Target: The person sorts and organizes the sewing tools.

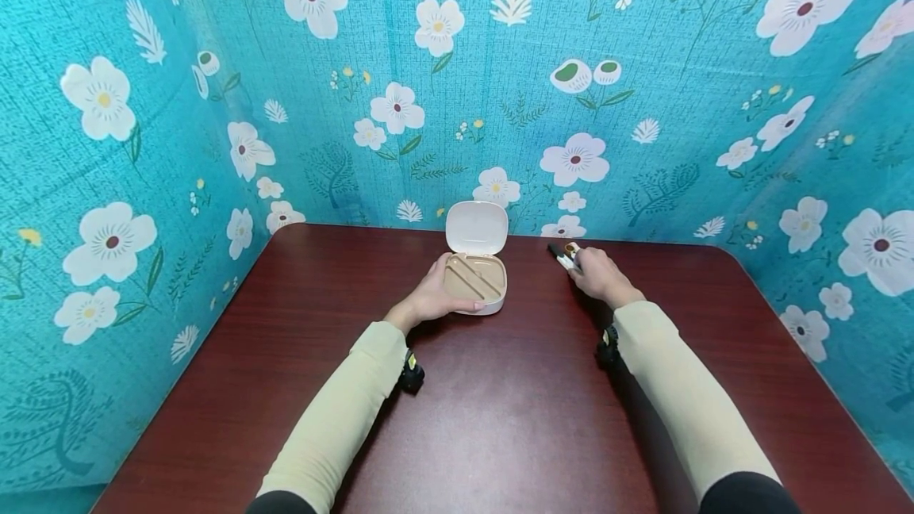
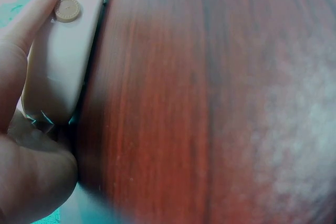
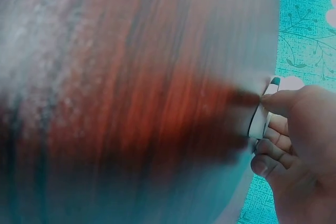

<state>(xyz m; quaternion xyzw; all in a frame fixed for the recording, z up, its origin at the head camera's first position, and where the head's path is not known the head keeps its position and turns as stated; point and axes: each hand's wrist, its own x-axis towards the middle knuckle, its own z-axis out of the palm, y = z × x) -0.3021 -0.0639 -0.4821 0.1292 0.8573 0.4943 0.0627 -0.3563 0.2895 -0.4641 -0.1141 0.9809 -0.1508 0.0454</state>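
A white box with a raised hinged lid stands near the table's back edge. Its beige inner tray has slanting ridges. My left hand grips the box from its left side, thumb along the front. In the left wrist view that thumb lies beside a round beige knob on the box's front wall. To the right, my right hand pinches a slim white piece with a black end; I cannot tell its kind. A small brown-and-white piece shows beside the fingers.
Both hands work over a dark red-brown wooden table, near its far edge. Behind and beside it hangs a turquoise flowered cloth. Each wrist carries a small black camera, the left one low over the wood.
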